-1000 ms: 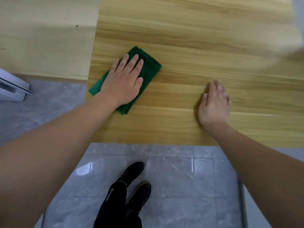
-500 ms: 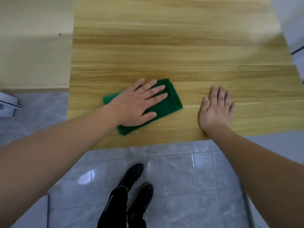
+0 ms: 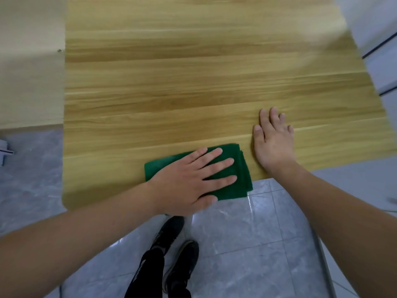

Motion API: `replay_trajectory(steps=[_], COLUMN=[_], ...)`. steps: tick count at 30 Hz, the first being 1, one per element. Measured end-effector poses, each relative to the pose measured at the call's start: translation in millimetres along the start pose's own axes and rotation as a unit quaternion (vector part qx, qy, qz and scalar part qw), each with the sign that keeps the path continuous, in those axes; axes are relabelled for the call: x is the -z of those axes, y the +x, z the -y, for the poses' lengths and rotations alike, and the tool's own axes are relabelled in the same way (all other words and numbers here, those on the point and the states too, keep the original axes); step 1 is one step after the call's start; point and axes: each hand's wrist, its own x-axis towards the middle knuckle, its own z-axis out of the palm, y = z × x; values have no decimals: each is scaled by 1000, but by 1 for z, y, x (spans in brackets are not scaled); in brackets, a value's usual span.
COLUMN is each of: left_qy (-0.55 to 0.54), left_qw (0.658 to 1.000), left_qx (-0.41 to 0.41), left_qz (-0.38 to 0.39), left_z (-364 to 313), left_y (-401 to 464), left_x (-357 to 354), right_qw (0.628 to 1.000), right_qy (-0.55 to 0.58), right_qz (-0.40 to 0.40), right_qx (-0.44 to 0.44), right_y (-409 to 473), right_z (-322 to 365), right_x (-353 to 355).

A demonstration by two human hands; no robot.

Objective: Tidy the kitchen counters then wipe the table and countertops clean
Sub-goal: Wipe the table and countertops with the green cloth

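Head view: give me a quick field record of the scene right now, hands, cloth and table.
surface: wooden table, light grain
cloth: green cloth, folded, at the table's near edge, its near corner overhanging the floor
left hand: left hand flat on the cloth, fingers straight and spread, pressing it down
right hand: right hand flat on the bare table just right of the cloth, holding nothing
floor: grey tiles
below: black shoes near the table edge
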Motion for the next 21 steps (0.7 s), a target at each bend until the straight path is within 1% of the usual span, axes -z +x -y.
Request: replay_trajectory(steps=[2,3,4,6,7,8,9,11,12,14,16,18,19,20,21], left_qy=[10,11,5,-8,-22,-33,-38,-37,-34,-26,-19,-27,-38,-60,-92], left_qw=[999,999,1000,995,985,974,965,958,960,973,989,999,999,998,995], left_qx=[-45,-48,-21,103,173,225,257,280,274,225,146,39,-8,-30,-22], left_qz=[8,13,14,-5,-16,-23,-30,-45,-50,-49,-33,-18,-6,-1,-8], left_z=[18,32,45,74,85,92,92,82,74,53,19,-16,-26,-29,-28], left_y=[-1,5,15,40,53,66,77,93,93,89,81,73,69,66,62], left_x=[2,6,12,25,31,35,36,35,33,27,21,13,12,9,13], right_qw=[1000,999,999,997,996,995,994,992,990,985,979,972,967,966,964], right_qy=[6,11,20,48,60,72,82,111,130,171,199,226,241,248,253], right_qz=[16,22,29,43,50,55,56,48,41,12,-29,-58,-57,-43,-24], right_qx=[22,28,31,37,44,51,54,46,37,11,-16,-39,-52,-60,-72], right_y=[1,2,2,3,3,3,3,4,4,1,-9,-23,-33,-41,-51], right_z=[-6,-9,-11,-14,-16,-19,-24,-35,-37,-41,-43,-42,-40,-37,-34], right_x=[6,10,13,19,21,23,25,30,32,37,43,46,47,44,46])
